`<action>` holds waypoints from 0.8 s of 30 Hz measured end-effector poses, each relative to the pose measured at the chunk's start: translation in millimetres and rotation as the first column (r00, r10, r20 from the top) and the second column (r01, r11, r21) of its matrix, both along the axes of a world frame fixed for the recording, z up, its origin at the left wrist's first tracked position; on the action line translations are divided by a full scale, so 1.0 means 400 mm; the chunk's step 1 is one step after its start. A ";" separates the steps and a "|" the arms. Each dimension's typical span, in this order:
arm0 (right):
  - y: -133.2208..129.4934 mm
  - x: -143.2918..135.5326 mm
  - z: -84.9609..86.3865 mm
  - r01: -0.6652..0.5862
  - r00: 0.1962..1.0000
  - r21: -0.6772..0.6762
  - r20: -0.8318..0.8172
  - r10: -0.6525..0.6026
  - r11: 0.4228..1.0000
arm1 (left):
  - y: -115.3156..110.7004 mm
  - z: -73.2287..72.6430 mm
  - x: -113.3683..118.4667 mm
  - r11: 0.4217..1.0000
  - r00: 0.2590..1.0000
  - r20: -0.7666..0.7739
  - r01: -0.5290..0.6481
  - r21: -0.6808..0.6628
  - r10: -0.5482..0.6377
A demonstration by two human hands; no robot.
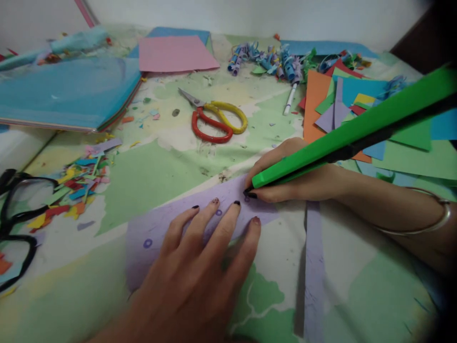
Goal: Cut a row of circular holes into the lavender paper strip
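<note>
My left hand (203, 267) lies flat with its fingers spread over a purple paper strip (143, 257), pressing it to the table. Small dark rings are marked along this strip. In my right hand (303, 176) is a long green-and-black pen-like tool (342, 143), gripped like a pen and slanting up to the right. Its dark lower end meets the strip close to one of the rings, just beyond my left fingertips. Whether it is a pen or a cutter I cannot make out. Another narrow purple paper strip (314, 271) runs below my right wrist.
Scissors (214, 116) with red and yellow handles lie beyond my hands. Black-framed glasses (21, 214) and paper scraps (80, 186) are at left, near a blue paper stack (71, 93). Coloured sheets (410, 157) overlap at right. Curled paper pieces (285, 64) and a white stick-like pen (290, 99) lie behind.
</note>
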State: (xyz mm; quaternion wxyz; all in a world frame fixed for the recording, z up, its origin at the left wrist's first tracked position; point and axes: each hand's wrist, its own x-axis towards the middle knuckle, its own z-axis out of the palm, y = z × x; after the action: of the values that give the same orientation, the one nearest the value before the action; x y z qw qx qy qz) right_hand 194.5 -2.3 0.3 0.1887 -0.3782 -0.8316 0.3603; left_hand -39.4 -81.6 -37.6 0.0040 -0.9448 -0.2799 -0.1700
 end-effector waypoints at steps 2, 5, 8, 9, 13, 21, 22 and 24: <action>-0.005 -0.007 0.003 0.070 0.997 -0.027 0.011 -0.070 0.997 | 0.004 0.003 -0.006 1.000 1.000 -0.004 -0.009 -0.021 0.009; -0.013 -0.014 0.006 0.127 0.992 -0.056 0.020 -0.126 0.990 | 0.009 0.017 -0.013 0.995 0.995 -0.016 -0.095 -0.028 0.094; -0.014 -0.016 0.010 0.152 0.988 -0.113 0.018 -0.151 0.982 | 0.014 0.030 -0.016 0.980 0.980 -0.023 -0.199 0.030 0.200; -0.013 -0.015 0.011 0.152 0.988 -0.132 0.016 -0.152 0.980 | 0.016 0.032 -0.016 0.972 0.972 -0.034 -0.230 0.044 0.231; -0.006 -0.010 0.013 0.112 0.994 -0.176 0.015 -0.112 0.978 | 0.029 0.036 -0.010 0.949 0.944 -0.091 -0.312 0.053 0.316; -0.014 -0.006 0.009 0.106 0.994 -0.146 0.017 -0.105 0.983 | 0.034 0.044 -0.016 0.943 0.937 -0.107 -0.333 0.017 0.333; -0.013 -0.005 0.009 0.097 0.995 -0.153 0.010 -0.097 0.983 | 0.033 0.043 -0.017 0.944 0.939 -0.100 -0.329 0.011 0.329; -0.007 0.000 0.007 0.048 0.999 -0.184 -0.010 -0.051 0.982 | 0.030 0.040 -0.017 0.957 0.955 -0.075 -0.289 -0.001 0.289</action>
State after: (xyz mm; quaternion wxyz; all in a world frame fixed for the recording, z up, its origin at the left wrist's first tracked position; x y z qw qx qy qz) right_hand 194.5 -5.1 3.2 0.1678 -0.4121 -0.7837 0.4333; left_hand -46.1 -69.6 -21.5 0.0335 -0.8994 -0.4157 -0.1306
